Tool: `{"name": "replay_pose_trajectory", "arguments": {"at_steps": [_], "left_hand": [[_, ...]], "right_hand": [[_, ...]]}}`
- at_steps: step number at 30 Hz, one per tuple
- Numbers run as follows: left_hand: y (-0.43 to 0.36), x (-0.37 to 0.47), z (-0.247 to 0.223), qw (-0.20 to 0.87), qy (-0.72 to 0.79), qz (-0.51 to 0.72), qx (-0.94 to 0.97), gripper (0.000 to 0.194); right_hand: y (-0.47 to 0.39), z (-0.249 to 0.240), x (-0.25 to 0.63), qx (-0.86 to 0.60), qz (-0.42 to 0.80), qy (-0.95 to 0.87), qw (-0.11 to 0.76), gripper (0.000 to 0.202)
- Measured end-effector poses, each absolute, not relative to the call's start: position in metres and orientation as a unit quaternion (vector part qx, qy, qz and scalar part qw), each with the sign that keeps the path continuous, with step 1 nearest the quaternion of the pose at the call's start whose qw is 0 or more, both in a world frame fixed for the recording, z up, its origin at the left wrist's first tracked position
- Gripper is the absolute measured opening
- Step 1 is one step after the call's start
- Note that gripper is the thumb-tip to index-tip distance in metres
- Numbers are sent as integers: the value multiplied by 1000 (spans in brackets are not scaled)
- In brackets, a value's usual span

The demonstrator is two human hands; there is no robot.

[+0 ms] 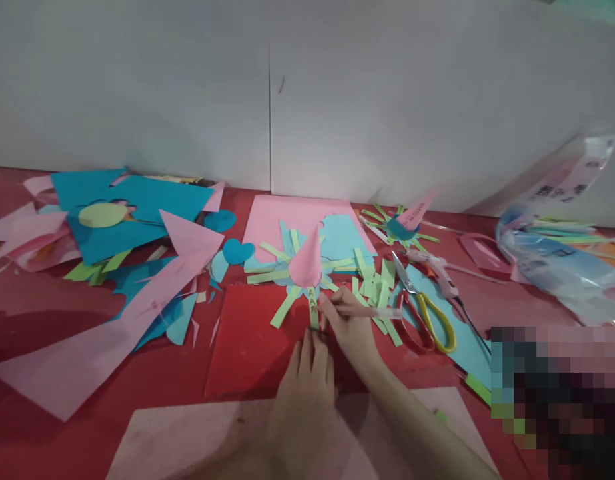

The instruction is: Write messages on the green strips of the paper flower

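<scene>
A pale board (pixel 162 427) lies nearest. Over it reaches the left hand (pixel 307 367), fingers straight and close together, tips at the near end of a green strip (pixel 314 319) above a red board (pixel 250 343); whether they pinch it I cannot tell. The right hand (pixel 352 333) holds a pen (pixel 364 311) in bent fingers, beside the strip's lettering. Scissors (pixel 421 313) lie open to the right. The strip runs out from under a pink cone (pixel 306 263), ringed by more strips. Beyond the scissors lies a glue gun (pixel 440 272); farther back, another cone (pixel 414 215) tilts near the wall (pixel 377 100).
</scene>
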State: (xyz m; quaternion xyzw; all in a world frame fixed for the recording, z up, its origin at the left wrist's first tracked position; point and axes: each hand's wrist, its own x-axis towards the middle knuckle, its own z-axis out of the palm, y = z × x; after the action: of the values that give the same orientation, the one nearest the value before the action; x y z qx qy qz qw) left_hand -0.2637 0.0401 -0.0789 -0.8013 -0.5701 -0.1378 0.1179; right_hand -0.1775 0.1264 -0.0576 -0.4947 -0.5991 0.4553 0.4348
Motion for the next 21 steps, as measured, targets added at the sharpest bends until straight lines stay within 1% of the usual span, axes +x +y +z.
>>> {"name": "replay_pose_trajectory", "arguments": {"at_steps": [4,12,16,21], "left_hand": [[39,-265,-77,119,-574,-139,-798,30],[40,-265,-72,150,-562,-141,-801,28],[39,-265,-72,157,-558,-126,-805,30],[39,-266,-72,168,-553,-119,-808,31]], "right_hand": [[126,-57,-177,-509,450,-581,449,32],[127,-63,-175,-510,435,-586,455,32],[127,-65,-174,-531,397,-603,444,33],[127,-66,-175,-532,399,-613,426,33]]}}
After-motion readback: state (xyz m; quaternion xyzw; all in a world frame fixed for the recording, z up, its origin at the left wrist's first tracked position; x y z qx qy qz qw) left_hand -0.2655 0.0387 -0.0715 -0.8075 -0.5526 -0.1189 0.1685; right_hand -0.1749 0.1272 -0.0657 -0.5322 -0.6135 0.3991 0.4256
